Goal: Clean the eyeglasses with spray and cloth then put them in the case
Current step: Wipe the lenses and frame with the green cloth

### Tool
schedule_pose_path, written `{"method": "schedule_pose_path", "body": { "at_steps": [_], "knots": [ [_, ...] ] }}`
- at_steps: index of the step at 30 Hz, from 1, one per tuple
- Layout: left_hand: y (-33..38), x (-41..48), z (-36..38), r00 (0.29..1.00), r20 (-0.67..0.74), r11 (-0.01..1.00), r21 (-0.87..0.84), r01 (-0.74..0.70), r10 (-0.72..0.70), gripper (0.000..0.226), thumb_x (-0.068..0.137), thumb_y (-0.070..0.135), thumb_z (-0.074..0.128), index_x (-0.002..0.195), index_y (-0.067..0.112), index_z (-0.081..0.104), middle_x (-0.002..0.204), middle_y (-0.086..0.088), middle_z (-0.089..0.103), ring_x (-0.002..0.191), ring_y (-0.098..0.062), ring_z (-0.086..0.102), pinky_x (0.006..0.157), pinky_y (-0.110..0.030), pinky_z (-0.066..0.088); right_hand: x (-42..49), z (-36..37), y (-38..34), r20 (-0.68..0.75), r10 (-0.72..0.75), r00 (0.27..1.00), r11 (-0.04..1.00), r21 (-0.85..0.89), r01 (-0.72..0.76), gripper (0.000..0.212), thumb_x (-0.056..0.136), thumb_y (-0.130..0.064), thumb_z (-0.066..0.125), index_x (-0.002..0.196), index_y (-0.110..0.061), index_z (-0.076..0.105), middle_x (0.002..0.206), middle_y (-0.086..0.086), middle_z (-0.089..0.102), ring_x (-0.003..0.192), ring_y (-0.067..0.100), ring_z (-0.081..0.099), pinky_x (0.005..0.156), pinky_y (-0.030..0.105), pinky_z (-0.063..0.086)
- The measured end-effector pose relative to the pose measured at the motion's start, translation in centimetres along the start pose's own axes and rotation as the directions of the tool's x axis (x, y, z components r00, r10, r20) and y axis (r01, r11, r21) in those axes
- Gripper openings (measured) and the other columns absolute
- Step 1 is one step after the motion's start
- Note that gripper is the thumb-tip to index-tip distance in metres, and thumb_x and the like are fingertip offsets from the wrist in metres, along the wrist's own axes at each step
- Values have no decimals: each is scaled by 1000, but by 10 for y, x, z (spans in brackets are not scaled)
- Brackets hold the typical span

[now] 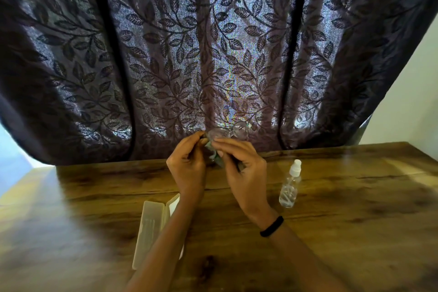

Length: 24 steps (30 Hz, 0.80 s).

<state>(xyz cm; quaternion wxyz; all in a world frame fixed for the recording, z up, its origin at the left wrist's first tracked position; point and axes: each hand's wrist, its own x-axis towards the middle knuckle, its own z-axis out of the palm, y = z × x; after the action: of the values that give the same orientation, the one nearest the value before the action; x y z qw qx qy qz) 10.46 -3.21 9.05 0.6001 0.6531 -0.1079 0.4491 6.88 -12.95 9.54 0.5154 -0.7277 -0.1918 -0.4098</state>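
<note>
Clear-framed eyeglasses (227, 131) are held up above the far edge of the table, in front of the curtain. My left hand (187, 166) grips their left end. My right hand (241, 168) pinches a green cloth (213, 152) against the left lens. A clear spray bottle (290, 185) with a white cap stands upright on the table to the right of my right hand. The pale glasses case (149, 223) lies open on the table under my left forearm, partly hidden by it.
A wooden table (355, 220) fills the lower view. A dark leaf-patterned curtain (213, 42) hangs right behind its far edge. A pale wall (417, 92) shows at the right. A black band (272, 226) circles my right wrist.
</note>
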Motion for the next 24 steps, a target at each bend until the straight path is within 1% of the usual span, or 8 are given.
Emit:
{"method": "schedule_pose_path", "body": {
  "at_steps": [3,5,7,9,11,15,20,24],
  "knots": [
    [2,2,-2,1000,-12,1000,-6,-10,10,29,78,-7,57,105,3,60,90,-7,64,81,11,59,75,-9,47,5,-10,7,-155,266,951,948,222,-229,26,82,5,61,94,-17,68,96,-2,70,89,-3,63,82,15,50],
    [1,2,-4,1000,-8,1000,-4,-5,5,29,78,-9,60,106,-2,60,91,-10,64,80,11,59,75,-10,47,6,-18,14,-216,525,823,809,427,-405,23,83,7,58,91,-13,67,90,8,71,74,1,66,66,21,56],
    [0,2,-5,1000,8,1000,6,-1,1,27,78,-10,60,105,-4,61,91,-10,64,80,11,59,76,-11,48,7,-26,23,-195,676,710,664,579,-473,22,85,7,55,86,-14,63,74,-2,71,60,4,66,46,22,54],
    [-1,1,-6,999,35,1000,20,-10,9,26,78,-11,60,103,-4,62,91,-9,63,80,11,59,75,-10,48,11,-30,27,-156,726,669,584,653,-481,22,86,7,52,86,-14,61,70,-8,71,62,6,67,48,24,55],
    [-1,-1,-5,998,62,1000,18,-8,7,26,78,-12,60,102,-2,62,88,-9,63,78,11,58,73,-9,46,17,-31,27,-111,751,650,524,699,-486,20,87,8,51,89,-10,60,87,5,69,78,19,65,67,38,57],
    [-2,-2,-9,993,122,1000,14,-12,10,28,79,-12,59,103,1,61,85,-9,62,77,9,57,72,-9,45,28,-34,25,-44,753,656,474,728,-496,18,88,5,50,91,-10,59,88,9,62,63,16,62,40,26,52],
    [-6,-1,-17,989,148,999,35,-29,23,23,79,-11,59,101,-3,64,86,-10,63,78,8,58,73,-10,46,26,-33,30,-67,787,613,485,682,-547,21,88,5,51,85,-14,59,86,9,61,58,17,59,35,21,46],
    [-7,-2,-18,990,139,999,35,-31,26,21,79,-10,59,99,-4,65,85,-10,63,78,8,58,72,-11,47,19,-29,34,-38,840,541,402,713,-574,23,87,9,48,80,-12,56,79,7,59,62,17,55,42,28,50]
  ]
}}
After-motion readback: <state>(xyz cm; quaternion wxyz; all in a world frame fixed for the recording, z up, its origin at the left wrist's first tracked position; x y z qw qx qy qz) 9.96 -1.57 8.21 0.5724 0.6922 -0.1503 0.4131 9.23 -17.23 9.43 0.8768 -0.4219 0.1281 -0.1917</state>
